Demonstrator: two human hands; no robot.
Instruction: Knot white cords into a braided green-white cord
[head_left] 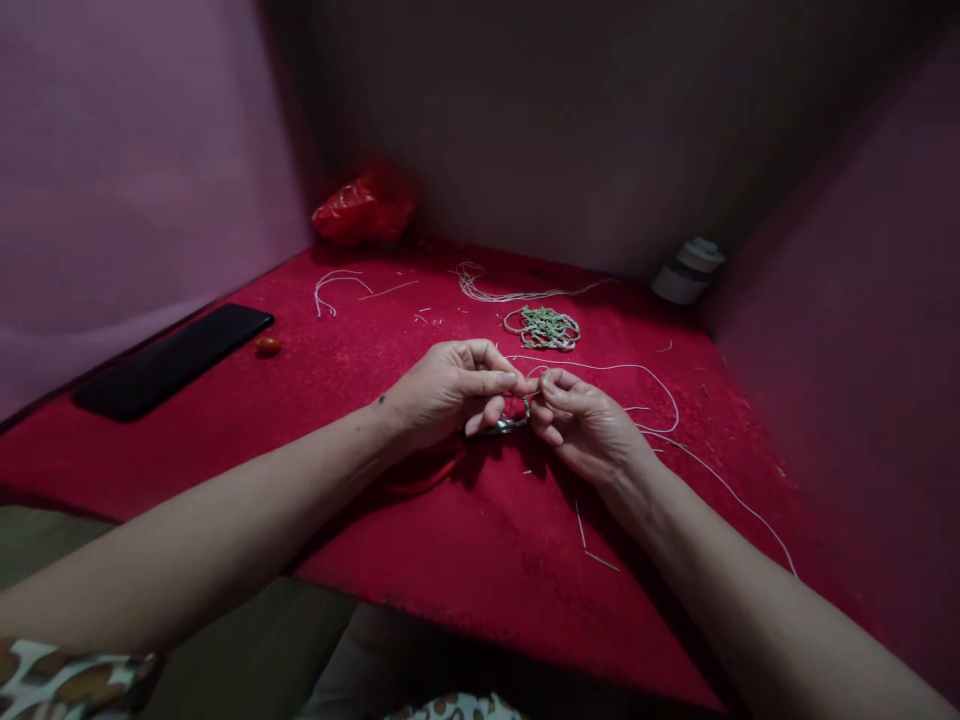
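My left hand and my right hand meet over the middle of a red velvet table. Both pinch a thin white cord where the fingertips touch. A small beaded piece hangs between the hands just below the pinch. The cord loops off to the right and trails toward the table's right front. A finished pile of green and white beaded work lies just beyond the hands.
A black phone lies at the left with a small red bead beside it. Loose white cords lie at the back, near a red plastic bag. A white spool stands at the back right. Short cord offcuts lie near the front.
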